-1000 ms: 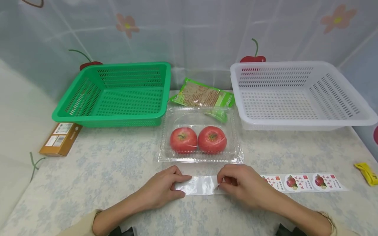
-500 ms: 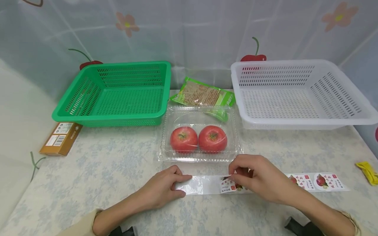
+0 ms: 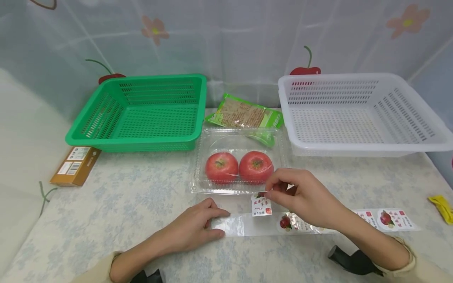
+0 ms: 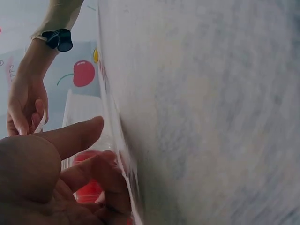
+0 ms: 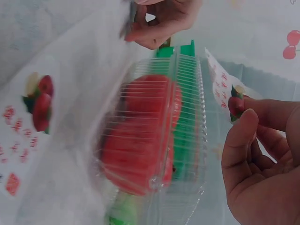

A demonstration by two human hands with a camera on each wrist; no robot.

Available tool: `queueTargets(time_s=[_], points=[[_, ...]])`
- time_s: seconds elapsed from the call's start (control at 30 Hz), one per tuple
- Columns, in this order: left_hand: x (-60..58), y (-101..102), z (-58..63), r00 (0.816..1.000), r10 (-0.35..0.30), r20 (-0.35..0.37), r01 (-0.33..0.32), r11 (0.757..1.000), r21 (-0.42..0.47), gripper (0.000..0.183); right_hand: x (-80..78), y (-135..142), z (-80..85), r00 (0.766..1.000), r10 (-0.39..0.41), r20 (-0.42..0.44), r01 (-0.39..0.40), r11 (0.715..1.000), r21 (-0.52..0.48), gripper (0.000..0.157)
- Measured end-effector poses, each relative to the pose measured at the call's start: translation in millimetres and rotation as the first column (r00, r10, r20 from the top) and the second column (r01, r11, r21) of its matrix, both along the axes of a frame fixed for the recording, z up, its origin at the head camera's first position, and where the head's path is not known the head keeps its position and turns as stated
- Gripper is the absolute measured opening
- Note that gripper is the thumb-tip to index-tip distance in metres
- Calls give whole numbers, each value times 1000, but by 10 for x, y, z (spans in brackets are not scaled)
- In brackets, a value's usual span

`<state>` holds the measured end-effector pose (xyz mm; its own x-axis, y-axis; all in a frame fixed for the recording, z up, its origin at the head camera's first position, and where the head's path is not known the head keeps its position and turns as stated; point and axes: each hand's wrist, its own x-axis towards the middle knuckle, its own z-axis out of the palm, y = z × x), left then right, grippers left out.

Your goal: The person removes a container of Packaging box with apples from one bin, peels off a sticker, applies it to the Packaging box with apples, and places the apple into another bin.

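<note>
My right hand (image 3: 306,196) pinches a peeled sticker (image 3: 262,205) with an apple picture and red writing by its edge, between thumb and fingertips. The sticker hangs above the table, just in front of the clear plastic box (image 3: 212,190), and overlaps the backing strip in the head view. In the right wrist view the thumb and fingertips meet at the sticker's printed apple (image 5: 236,104). My left hand (image 3: 192,226) rests on the left end of the sticker strip (image 3: 253,230), thumb and index finger spread apart. Two red apples (image 3: 221,168) sit inside the closed box.
Behind the box lies a green-edged packet (image 3: 244,112). A green basket (image 3: 134,139) stands back left, a white basket (image 3: 354,146) back right. A brown carton (image 3: 75,166) is at the left, a small yellow packet (image 3: 441,209) at the far right.
My right hand has peeled a sticker off the strip, first drawing it rightward, then lifting it up and left toward the box. My left hand has stayed on the strip's left end.
</note>
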<state>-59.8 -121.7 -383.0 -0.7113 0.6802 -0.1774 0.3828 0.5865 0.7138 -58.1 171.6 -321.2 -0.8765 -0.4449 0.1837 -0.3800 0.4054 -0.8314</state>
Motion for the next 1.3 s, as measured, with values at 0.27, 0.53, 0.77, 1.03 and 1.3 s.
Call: queueTargets(time_s=[0.27,0.53,0.77,1.03,1.3], points=[[-35,-16,169,999,9,-35,-3,987,162,46,-278,-150,183,996,-92,-21,92,996,-21,11],[-164,-39,323,936,307,-170,-207,873,441,25,-552,-194,212,988,-137,-68,135,990,-24,5],[-461,-91,266,821,554,-137,-437,764,474,38,-705,-215,141,987,-156,-25,156,987,-30,3],[-581,-137,183,897,442,-16,-403,833,378,56,-801,-267,91,990,-132,-48,131,991,-11,8],[-606,-152,201,914,406,16,-383,848,367,60,-823,-294,59,994,-93,-51,94,995,17,8]])
